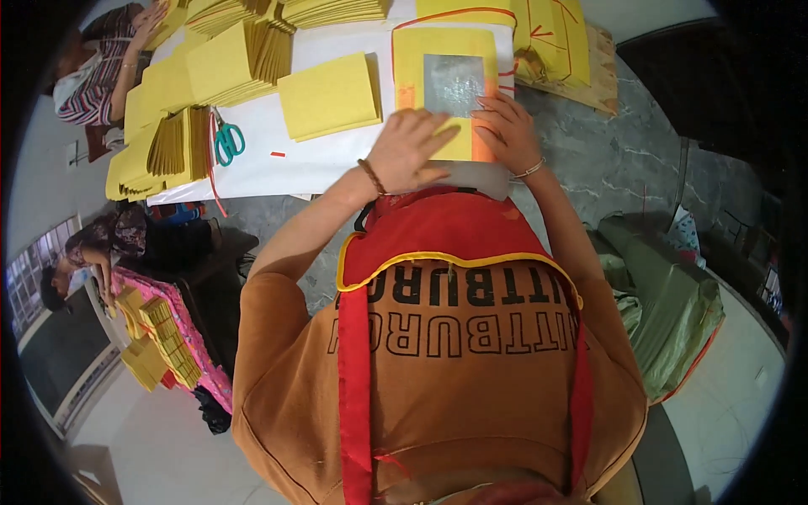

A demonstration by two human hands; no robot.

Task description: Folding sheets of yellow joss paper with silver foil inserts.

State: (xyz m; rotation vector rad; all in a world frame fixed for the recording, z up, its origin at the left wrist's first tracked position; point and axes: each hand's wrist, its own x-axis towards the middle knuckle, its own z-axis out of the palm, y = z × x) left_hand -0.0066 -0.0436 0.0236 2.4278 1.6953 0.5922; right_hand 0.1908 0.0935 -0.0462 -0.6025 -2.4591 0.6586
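Observation:
Before me on the table lies a flat yellow sheet (446,40) with a grey, shiny rectangular window (453,84) and orange patches along its sides. My left hand (408,151) is over the sheet's lower left part, fingers spread and slightly blurred, holding nothing. Along the right edge, my right hand (509,135) rests with its fingers stretched flat over the orange strip (483,150). To the left lies a folded yellow paper piece (330,97), apart from both hands.
Stacks of folded yellow pieces (223,63) cover the table's left side. Teal-handled scissors (227,143) and a red scrap (278,154) lie on the white tabletop (311,154). A yellow bundle (555,42) stands far right. Another person's arm (126,80) reaches in far left.

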